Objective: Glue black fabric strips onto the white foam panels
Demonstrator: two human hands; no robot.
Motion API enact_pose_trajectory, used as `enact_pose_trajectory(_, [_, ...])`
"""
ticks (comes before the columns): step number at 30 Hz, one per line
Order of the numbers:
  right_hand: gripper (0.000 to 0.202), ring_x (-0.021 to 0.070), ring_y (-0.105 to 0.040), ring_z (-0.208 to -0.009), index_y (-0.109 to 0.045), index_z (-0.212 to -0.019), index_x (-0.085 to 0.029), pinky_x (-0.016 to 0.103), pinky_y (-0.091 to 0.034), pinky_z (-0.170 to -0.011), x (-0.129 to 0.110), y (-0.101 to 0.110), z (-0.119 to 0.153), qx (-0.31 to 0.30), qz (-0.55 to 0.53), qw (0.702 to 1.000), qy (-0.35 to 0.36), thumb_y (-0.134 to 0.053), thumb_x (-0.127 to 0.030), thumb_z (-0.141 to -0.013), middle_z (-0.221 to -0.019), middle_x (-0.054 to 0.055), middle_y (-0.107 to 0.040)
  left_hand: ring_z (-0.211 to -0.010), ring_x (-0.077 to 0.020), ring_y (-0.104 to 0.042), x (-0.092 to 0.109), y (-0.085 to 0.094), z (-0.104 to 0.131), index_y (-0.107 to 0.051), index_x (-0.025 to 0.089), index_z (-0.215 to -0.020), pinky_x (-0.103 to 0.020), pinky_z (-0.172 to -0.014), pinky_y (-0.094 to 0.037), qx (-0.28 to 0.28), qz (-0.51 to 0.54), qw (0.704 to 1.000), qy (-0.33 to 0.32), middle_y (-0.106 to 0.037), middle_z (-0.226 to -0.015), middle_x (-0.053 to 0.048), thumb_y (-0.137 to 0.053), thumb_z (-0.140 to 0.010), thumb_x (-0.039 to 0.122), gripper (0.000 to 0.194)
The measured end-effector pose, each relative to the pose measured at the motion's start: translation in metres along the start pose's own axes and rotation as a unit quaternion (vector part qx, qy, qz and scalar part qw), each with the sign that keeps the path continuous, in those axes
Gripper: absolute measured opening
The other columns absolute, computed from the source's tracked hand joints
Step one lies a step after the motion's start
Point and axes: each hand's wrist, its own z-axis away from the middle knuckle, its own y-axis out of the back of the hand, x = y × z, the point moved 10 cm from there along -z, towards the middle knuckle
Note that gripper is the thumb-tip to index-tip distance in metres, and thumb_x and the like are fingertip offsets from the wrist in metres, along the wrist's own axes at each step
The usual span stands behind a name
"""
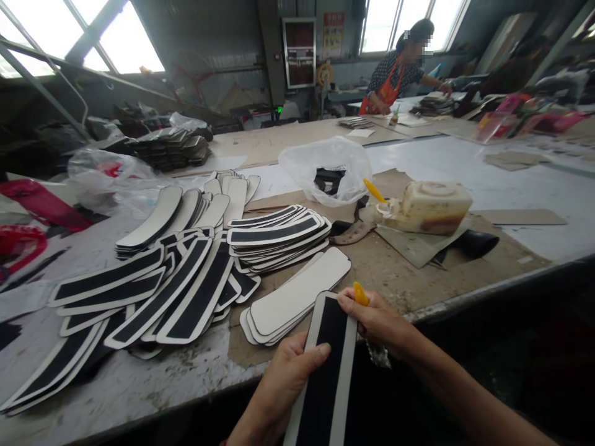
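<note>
A long white-edged strip with a black centre [325,365], its lower end cut off by the frame, sits at the counter [488,179] edge. Left hand [283,384] fingers clasp it; right hand [376,322] fingers pinch it and a yellow-handled brush [360,293]. Beyond it, a grimy glue tub [430,207] and a clear plastic bag [330,167] holding dark pieces; no writing is legible.

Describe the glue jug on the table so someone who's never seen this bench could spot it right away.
Start at the long worktable and find the brown cardboard sheet near its front edge. Right of the clear plastic bag, the glue jug lies on its side. It is the only cream, stained container there, with a yellow-handled brush at its mouth.
</note>
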Motion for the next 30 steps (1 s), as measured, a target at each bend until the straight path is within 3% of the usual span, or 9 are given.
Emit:
enact_pose_trajectory(8, [0.038,0.0100,-0.039,-0.054,-0.046,-0.065,-0.019,0.021,-0.034,-0.049,-0.014,0.007,-0.003,0.055,0.125,0.989,0.051,-0.061,-0.051,-0.078,-0.058,-0.006,-0.043,-0.066,-0.0167,-0.062,0.002,0.006,-0.002,-0.065,0.014,-0.111,-0.027,-0.067,-0.046,0.008,-0.016,1.000,-0.018,-0.070,-0.080,-0.008,-0.070,-0.074,0.031,0.041])
enact_pose_trajectory(14, [0.042,0.0116,-0.042,-0.055,-0.050,-0.067,-0.020,0.022,-0.037,-0.049,-0.008,0.002,-0.003,0.023,0.099,0.995,0.015,-0.053,-0.059,-0.082,-0.060,-0.004,-0.045,-0.069,-0.0159,-0.062,0.013,-0.006,0.006,-0.067,0.013,-0.108,-0.025,-0.068,-0.044,-0.052,-0.009,0.998,-0.045,-0.069,-0.083,-0.009,-0.071,-0.073,0.034,0.041])
enact_pose_trajectory(17, [0.045,0.0131,-0.044,-0.053,-0.051,-0.066,-0.020,0.023,-0.038,-0.048,-0.008,0.005,-0.008,0.053,0.079,0.995,0.009,-0.053,-0.063,-0.079,-0.059,-0.002,-0.048,-0.076,-0.0163,-0.062,0.018,-0.003,0.014,-0.067,0.014,-0.108,-0.024,-0.072,-0.043,-0.055,-0.031,0.996,-0.056,-0.069,-0.085,-0.008,-0.073,-0.070,0.039,0.046])
enact_pose_trajectory(20, [0.048,0.0136,-0.044,-0.050,-0.053,-0.065,-0.021,0.025,-0.037,-0.045,-0.011,0.014,-0.017,0.116,0.075,0.990,0.014,-0.050,-0.067,-0.078,-0.058,-0.001,-0.050,-0.074,-0.0170,-0.064,0.035,0.021,0.028,-0.067,0.013,-0.105,-0.024,-0.069,-0.045,-0.006,-0.046,0.997,-0.068,-0.069,-0.083,-0.008,-0.075,-0.066,0.041,0.049])
enact_pose_trajectory(23, [0.049,0.0127,-0.042,-0.047,-0.056,-0.071,-0.020,0.025,-0.035,-0.044,-0.016,0.021,-0.024,0.155,0.099,0.982,0.031,-0.046,-0.067,-0.080,-0.057,-0.001,-0.049,-0.073,-0.0183,-0.065,0.086,0.079,0.055,-0.062,0.018,-0.110,-0.027,-0.068,-0.049,0.154,-0.104,0.980,-0.073,-0.071,-0.085,-0.006,-0.072,-0.071,0.037,0.045])
enact_pose_trajectory(25, [0.049,0.0129,-0.044,-0.048,-0.058,-0.075,-0.020,0.025,-0.036,-0.045,-0.022,0.023,-0.027,0.147,0.123,0.980,0.048,-0.042,-0.065,-0.084,-0.057,-0.001,-0.049,-0.070,-0.0204,-0.065,0.135,0.120,0.078,-0.057,0.020,-0.115,-0.032,-0.068,-0.051,0.259,-0.141,0.953,-0.072,-0.070,-0.085,-0.006,-0.068,-0.074,0.039,0.047])
enact_pose_trajectory(27, [0.047,0.0134,-0.045,-0.049,-0.059,-0.077,-0.020,0.026,-0.036,-0.046,-0.028,0.026,-0.028,0.132,0.162,0.976,0.065,-0.039,-0.062,-0.087,-0.058,-0.001,-0.049,-0.072,-0.0243,-0.065,0.187,0.157,0.100,-0.053,0.018,-0.118,-0.038,-0.068,-0.052,0.360,-0.229,0.901,-0.076,-0.068,-0.086,-0.008,-0.066,-0.073,0.042,0.052])
enact_pose_trajectory(28, [0.046,0.0138,-0.046,-0.050,-0.058,-0.078,-0.021,0.026,-0.036,-0.047,-0.033,0.029,-0.028,0.129,0.188,0.971,0.076,-0.037,-0.061,-0.088,-0.059,-0.001,-0.050,-0.077,-0.0265,-0.065,0.216,0.170,0.114,-0.053,0.017,-0.119,-0.040,-0.070,-0.052,0.430,-0.300,0.844,-0.111,-0.067,-0.091,-0.008,-0.067,-0.072,0.042,0.055])
enact_pose_trajectory(30, [0.044,0.0146,-0.048,-0.051,-0.056,-0.075,-0.022,0.027,-0.036,-0.049,-0.043,0.038,-0.029,0.137,0.260,0.951,0.098,-0.035,-0.057,-0.090,-0.060,0.000,-0.053,-0.093,-0.0302,-0.061,0.258,0.169,0.145,-0.052,0.016,-0.120,-0.043,-0.082,-0.048,0.566,-0.453,0.659,-0.202,-0.062,-0.108,-0.010,-0.067,-0.070,0.046,0.061])
